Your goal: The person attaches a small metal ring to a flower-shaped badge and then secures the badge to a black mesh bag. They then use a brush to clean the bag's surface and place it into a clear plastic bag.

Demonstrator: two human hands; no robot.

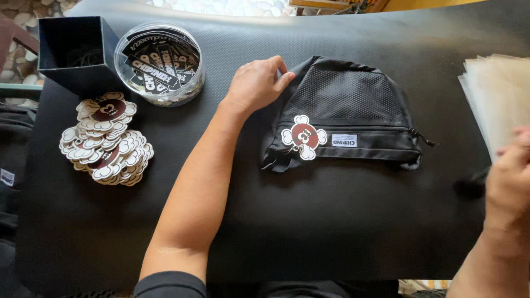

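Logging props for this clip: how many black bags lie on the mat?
1: the black bag lies mid-mat, left hand on its left edge. Others may lie out of view.

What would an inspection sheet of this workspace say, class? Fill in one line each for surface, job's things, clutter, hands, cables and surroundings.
Surface: black mat covers the table.
Job's things: black mesh bag lies flat, a flower-shaped tag on its front; stack of clear sleeves at the right edge.
Clutter: pile of flower tags, round clear tub of black labels, open black box, all at the left.
Hands: left hand grips the bag's top left edge; right hand is at the sleeves, fingers blurred.
Cables: nothing seen.
Surroundings: pebbled ground beyond the table; dark fabric at far left.
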